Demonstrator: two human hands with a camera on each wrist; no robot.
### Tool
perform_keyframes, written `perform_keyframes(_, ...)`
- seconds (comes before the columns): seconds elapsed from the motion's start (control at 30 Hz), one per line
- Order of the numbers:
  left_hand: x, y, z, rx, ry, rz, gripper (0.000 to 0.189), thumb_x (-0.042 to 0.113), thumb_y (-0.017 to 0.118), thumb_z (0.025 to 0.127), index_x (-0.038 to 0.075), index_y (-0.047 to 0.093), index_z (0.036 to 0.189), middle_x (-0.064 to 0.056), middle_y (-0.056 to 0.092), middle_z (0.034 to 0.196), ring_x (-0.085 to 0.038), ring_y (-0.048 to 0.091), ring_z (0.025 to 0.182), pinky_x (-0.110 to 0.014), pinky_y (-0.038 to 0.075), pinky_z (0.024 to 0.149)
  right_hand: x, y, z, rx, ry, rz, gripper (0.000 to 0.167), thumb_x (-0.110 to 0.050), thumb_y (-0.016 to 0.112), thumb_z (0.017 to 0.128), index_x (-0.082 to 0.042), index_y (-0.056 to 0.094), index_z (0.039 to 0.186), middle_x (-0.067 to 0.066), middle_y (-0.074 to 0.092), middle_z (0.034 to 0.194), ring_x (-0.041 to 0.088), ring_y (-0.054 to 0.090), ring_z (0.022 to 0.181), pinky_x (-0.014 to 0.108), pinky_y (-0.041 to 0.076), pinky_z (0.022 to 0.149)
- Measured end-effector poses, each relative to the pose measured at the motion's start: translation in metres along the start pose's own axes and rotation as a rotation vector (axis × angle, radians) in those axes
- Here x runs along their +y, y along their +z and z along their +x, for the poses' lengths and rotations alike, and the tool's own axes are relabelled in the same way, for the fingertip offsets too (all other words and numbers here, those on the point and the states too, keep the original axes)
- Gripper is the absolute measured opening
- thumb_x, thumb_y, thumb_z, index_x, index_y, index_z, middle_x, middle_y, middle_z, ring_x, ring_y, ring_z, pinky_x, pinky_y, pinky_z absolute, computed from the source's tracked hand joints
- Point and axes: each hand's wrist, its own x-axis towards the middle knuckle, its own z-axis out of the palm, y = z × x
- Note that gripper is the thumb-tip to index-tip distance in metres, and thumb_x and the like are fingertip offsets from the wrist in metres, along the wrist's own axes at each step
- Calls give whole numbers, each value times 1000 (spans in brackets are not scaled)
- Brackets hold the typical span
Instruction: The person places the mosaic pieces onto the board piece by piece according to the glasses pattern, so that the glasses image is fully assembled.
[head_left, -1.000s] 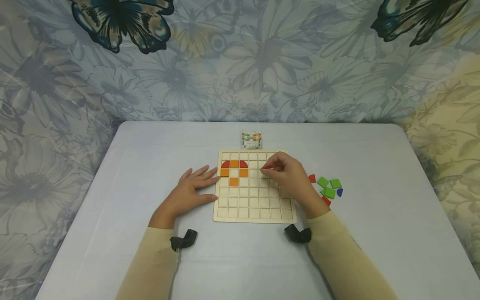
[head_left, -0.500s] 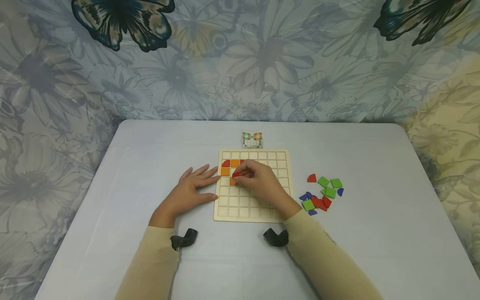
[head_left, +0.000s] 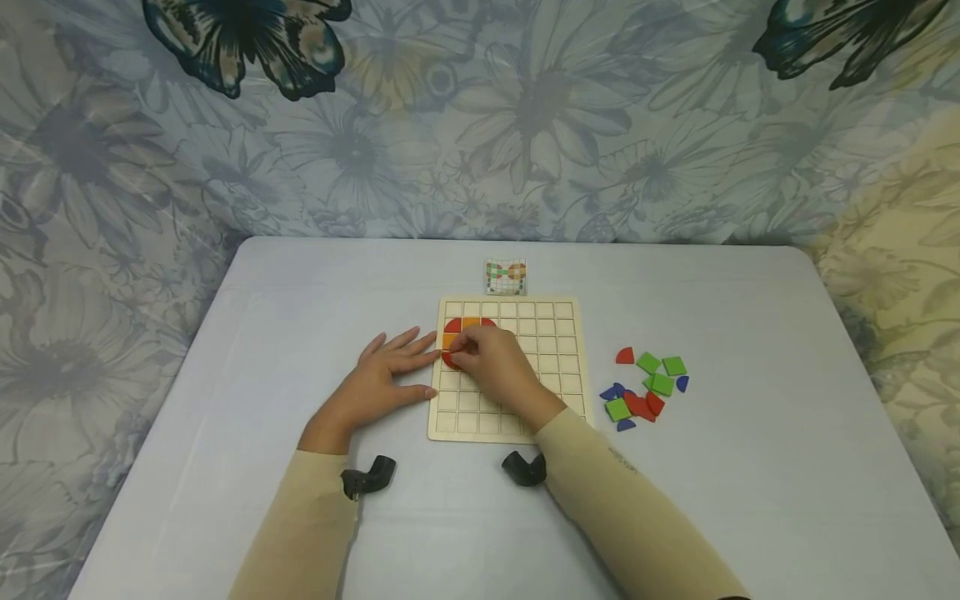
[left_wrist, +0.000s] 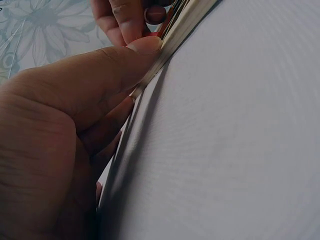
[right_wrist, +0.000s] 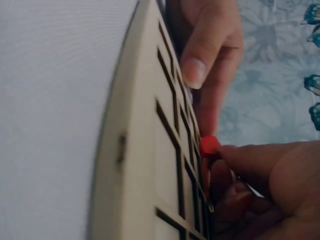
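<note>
Red piece (right_wrist: 209, 145), partly covered by fingers, is located at the leftmost column of the grid board (head_left: 551, 383), directly on the near side of an orange square (head_left: 448, 340). Whether the piece is fully seated in its cell cannot be determined.

Right-hand grip (head_left: 495, 367): grasping the red piece between thumb and fingertips, directly above the board surface. The hand covers several cells in the middle of the board.

Left-hand grip (head_left: 386, 379): released, fingers spread and extended. The fingertips lie at the left edge of the board; the thumb rests on the same edge, nearer the person.

Visible contents of the second row from the far side: red quarter-round (head_left: 453, 325) at left, orange tile (head_left: 471, 322) at centre, second red corner piece (head_left: 488, 322) at right, partly covered by the hand.

Pattern card (head_left: 506, 277), printed with a coloured figure on a grid, lies just beyond the far edge of the board.

Loose stock is on the bench (head_left: 750, 358), to the right of the board: green squares (head_left: 674, 366), red pieces (head_left: 625, 356) and blue pieces (head_left: 682, 383), some overlapping.

Black brackets (head_left: 371, 477) are fitted at both wrists, over beige sleeves (head_left: 300, 525).

Floral backdrop (head_left: 525, 125) stands behind the bench.
</note>
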Motion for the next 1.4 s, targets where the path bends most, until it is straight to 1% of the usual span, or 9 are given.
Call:
perform_keyframes(0.2, 0, 0, 0, 3, 2, 5, 66, 34, 89, 94, 18, 65, 153, 10, 44, 167, -16, 24, 162, -51, -3, 131, -2, 3, 0, 0, -30, -53, 3, -7, 79, 101, -8, 79, 104, -1, 72, 97, 18, 65, 89, 35, 58, 82)
perform_keyframes(0.37, 0, 0, 0, 4, 4, 2, 65, 34, 89, 94, 16, 65, 153, 9, 44, 167, -17, 24, 162, -52, -3, 131, -2, 6, 0, 7, -49, -112, 13, -11, 84, 98, -7, 79, 109, 2, 64, 103, 20, 60, 94, 33, 55, 83)
perform_keyframes(0.57, 0, 0, 0, 7, -4, 6, 66, 36, 89, 94, 16, 65, 152, 10, 44, 167, -16, 24, 162, -51, -3, 131, -2, 8, -2, 12, -62, -178, 17, -13, 83, 100, -5, 78, 114, 4, 55, 102, 22, 55, 89, 33, 52, 77)
perform_keyframes(0.77, 0, 0, 1, 6, -5, 6, 65, 35, 89, 94, 16, 65, 152, 11, 44, 166, -16, 24, 162, -52, -3, 131, -3, 9, -1, 13, -51, -221, 17, -12, 82, 101, -4, 77, 115, 5, 54, 103, 21, 54, 90, 32, 51, 77)
perform_keyframes(1.0, 0, 0, 0, 8, -2, 3, 65, 35, 89, 94, 17, 65, 152, 11, 44, 166, -16, 24, 162, -50, -3, 131, -4, 8, -1, -3, -42, -217, 18, -16, 83, 100, -4, 78, 112, 5, 54, 101, 22, 54, 88, 34, 51, 76)
perform_keyframes(1.23, 1, 0, 0, 7, 2, 18, 66, 36, 88, 95, 17, 64, 153, 9, 44, 167, -17, 24, 162, -51, -2, 131, -2, 6, -1, -5, -43, -211, 19, -17, 83, 100, -3, 78, 111, 5, 56, 104, 22, 56, 93, 34, 54, 83)
perform_keyframes(1.4, 1, 0, 0, 7, 2, 16, 65, 35, 88, 95, 17, 65, 153, 8, 44, 167, -18, 24, 162, -52, -2, 131, 0, 3, -1, -37, -41, -195, 23, -18, 84, 98, -4, 77, 115, 4, 57, 107, 22, 55, 96, 35, 54, 85)
